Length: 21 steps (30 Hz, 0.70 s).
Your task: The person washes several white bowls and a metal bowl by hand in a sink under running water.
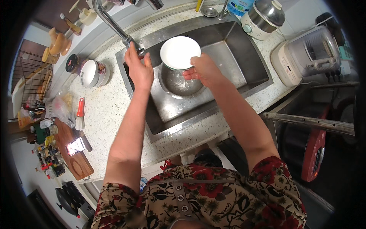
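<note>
A white bowl (pixel 178 51) is in my right hand (pixel 206 70), tilted so its pale inside faces up. My right thumb presses on the rim and the fingers curl beneath it. Below the bowl, a round metal basin (pixel 181 84) with water sits in the steel sink (pixel 232 63). My left hand (pixel 139 71) is raised over the sink's left edge, fingers stretched out and apart from the thumb. Its fingertips are by the lower end of the chrome faucet (pixel 114 26); whether they touch it I cannot tell.
On the left counter stand white bowls (pixel 90 74), a dark-lidded jar (pixel 72 63), a red-handled brush (pixel 80 112) and a phone (pixel 76 146) on a wooden board (pixel 78 166). Right of the sink are a steamer-like appliance (pixel 263 19) and a cream appliance with a clear cover (pixel 305 55).
</note>
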Each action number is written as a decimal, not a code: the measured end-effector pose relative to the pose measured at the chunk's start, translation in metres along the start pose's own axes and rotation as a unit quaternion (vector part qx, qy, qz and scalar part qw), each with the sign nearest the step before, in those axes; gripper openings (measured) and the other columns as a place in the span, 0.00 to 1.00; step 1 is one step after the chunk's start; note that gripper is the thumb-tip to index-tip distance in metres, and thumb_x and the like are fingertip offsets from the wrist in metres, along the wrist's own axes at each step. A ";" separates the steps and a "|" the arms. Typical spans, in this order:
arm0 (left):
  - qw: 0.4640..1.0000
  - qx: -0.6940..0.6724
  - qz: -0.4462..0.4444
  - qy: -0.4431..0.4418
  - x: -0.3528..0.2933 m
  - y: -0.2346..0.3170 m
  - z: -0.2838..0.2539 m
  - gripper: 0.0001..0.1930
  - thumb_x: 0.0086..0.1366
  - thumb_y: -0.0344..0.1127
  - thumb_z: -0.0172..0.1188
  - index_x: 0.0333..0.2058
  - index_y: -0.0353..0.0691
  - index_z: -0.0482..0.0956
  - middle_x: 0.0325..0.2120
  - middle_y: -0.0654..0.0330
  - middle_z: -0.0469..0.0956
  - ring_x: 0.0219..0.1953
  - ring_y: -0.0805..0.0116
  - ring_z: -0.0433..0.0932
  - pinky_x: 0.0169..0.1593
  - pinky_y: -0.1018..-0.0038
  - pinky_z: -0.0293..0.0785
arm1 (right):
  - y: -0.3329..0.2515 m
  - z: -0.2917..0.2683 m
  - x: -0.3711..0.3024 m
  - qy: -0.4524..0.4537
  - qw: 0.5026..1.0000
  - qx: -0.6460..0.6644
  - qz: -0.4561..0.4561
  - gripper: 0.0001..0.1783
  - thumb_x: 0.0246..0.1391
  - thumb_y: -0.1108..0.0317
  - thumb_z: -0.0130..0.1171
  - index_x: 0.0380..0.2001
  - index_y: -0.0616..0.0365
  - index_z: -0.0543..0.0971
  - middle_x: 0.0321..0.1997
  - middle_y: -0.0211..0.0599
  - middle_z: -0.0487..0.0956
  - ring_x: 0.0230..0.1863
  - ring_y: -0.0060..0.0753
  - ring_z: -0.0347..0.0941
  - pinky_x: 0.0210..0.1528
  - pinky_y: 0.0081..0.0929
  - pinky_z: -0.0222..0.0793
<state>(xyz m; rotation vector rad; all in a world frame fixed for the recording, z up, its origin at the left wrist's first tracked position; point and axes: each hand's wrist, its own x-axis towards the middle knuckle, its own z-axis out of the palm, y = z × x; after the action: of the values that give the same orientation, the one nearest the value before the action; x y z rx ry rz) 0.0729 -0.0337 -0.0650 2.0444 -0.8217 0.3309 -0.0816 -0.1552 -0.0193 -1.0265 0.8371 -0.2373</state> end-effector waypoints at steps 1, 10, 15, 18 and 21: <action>1.000 0.011 0.004 -0.028 0.006 -0.009 0.001 0.27 0.61 0.33 0.57 0.58 0.37 0.61 0.47 0.50 0.68 0.37 0.59 0.75 0.42 0.66 0.71 | 0.000 0.004 0.000 -0.003 1.000 0.003 0.001 0.24 0.49 0.76 0.40 0.51 0.76 0.59 0.40 0.57 0.73 0.31 0.41 0.77 0.29 0.34 0.80; 0.997 -0.005 -0.024 -0.069 0.010 -0.037 0.004 0.11 0.63 0.37 0.56 0.41 0.39 0.75 0.37 0.50 0.75 0.37 0.51 0.75 0.41 0.64 0.71 | -0.025 0.021 0.024 0.050 0.997 0.012 -0.057 0.21 0.50 0.78 0.37 0.47 0.83 0.62 0.34 0.63 0.75 0.28 0.49 0.79 0.24 0.35 0.81; 0.998 -0.003 -0.003 -0.056 0.005 -0.045 0.000 0.10 0.63 0.37 0.57 0.40 0.39 0.76 0.34 0.48 0.76 0.37 0.50 0.76 0.41 0.64 0.71 | -0.029 0.015 0.031 0.063 0.997 0.002 -0.051 0.22 0.49 0.79 0.36 0.48 0.84 0.62 0.34 0.63 0.75 0.27 0.48 0.79 0.25 0.36 0.81; 0.998 -0.017 -0.009 -0.064 0.004 -0.047 -0.003 0.10 0.63 0.37 0.57 0.39 0.39 0.76 0.34 0.48 0.76 0.37 0.49 0.76 0.41 0.64 0.70 | -0.023 0.010 0.038 0.051 0.997 0.009 -0.054 0.22 0.50 0.78 0.36 0.48 0.84 0.61 0.34 0.63 0.75 0.27 0.47 0.79 0.25 0.36 0.81; 0.997 -0.016 0.016 -0.073 0.003 -0.039 0.000 0.10 0.63 0.37 0.56 0.40 0.40 0.75 0.35 0.49 0.76 0.38 0.48 0.75 0.41 0.62 0.70 | -0.023 0.008 0.042 0.050 0.998 0.003 -0.041 0.23 0.49 0.78 0.37 0.48 0.84 0.61 0.34 0.63 0.76 0.27 0.46 0.79 0.24 0.35 0.81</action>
<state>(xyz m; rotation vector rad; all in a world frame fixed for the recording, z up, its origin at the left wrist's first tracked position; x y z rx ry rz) 0.1016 -0.0201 -0.0886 2.0456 -0.9441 0.1877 -0.0428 -0.1849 -0.0189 -1.0509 0.8855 -0.3640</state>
